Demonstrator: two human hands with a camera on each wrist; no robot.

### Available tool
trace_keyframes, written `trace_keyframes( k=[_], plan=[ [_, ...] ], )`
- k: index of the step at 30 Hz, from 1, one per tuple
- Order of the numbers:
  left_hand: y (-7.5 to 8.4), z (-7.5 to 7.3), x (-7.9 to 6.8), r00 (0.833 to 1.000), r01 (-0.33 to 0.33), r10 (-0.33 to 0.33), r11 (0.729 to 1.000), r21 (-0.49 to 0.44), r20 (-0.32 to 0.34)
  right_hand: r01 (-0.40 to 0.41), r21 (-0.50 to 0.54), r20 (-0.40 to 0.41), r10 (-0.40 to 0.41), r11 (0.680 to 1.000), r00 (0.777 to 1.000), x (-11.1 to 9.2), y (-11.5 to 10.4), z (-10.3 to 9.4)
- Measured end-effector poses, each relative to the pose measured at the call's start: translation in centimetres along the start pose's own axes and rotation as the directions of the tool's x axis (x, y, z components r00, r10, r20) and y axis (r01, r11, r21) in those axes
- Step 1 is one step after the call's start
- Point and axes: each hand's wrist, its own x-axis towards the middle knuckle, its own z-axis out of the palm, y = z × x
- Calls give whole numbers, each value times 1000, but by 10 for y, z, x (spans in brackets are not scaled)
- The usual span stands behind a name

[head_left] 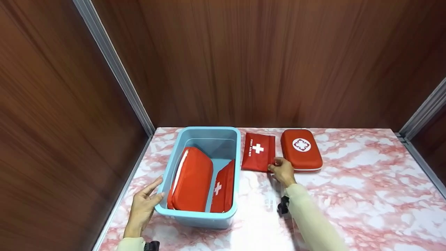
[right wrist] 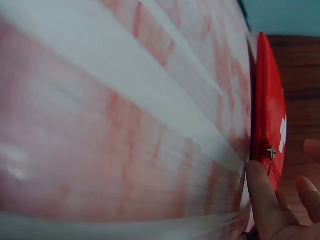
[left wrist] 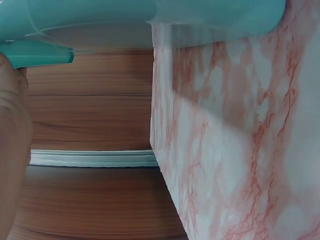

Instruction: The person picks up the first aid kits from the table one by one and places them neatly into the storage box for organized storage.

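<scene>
A light blue plastic bin (head_left: 195, 214) stands on the table, and my left hand (head_left: 143, 205) holds its left rim near the front corner. Inside lean a red zip case (head_left: 193, 181) and a red pouch with a white cross (head_left: 223, 188). To the right of the bin lies a flat red first aid pouch (head_left: 258, 153), also seen edge-on with its zip in the right wrist view. My right hand (head_left: 283, 171) reaches its lower right corner, a fingertip (right wrist: 257, 175) at the zip end and the other fingers spread apart. The left wrist view shows only part of the left hand (left wrist: 11, 130).
A red hard case (head_left: 302, 150) with a round white emblem lies just right of the right hand. The marbled red and white table (head_left: 362, 195) meets a brown wood-grain back wall (head_left: 271, 62). A similar panel (head_left: 69, 115) with a metal strip stands on the left.
</scene>
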Motion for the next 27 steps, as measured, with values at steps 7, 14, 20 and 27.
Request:
trace_keyframes(
  k=[7, 14, 20, 27],
  plan=[
    [0, 0, 0, 1000, -3, 3, 1000, 16, -1, 36, -131, -38, -42, 991, 998, 3, -3, 5],
    [-1, 1, -1, 1000, -13, 13, 1000, 25, 0, 36, -330, -24, -46, 943, 999, 6, -5, 9],
    [0, 3, 1, 1000, -2, 2, 999, 34, -3, 33, -400, -13, -42, 916, 999, 6, -6, 7],
    [1, 1, -1, 1000, 8, -6, 997, 75, -22, 4, -392, -18, -12, 920, 1000, 4, -6, 8]
  ],
)
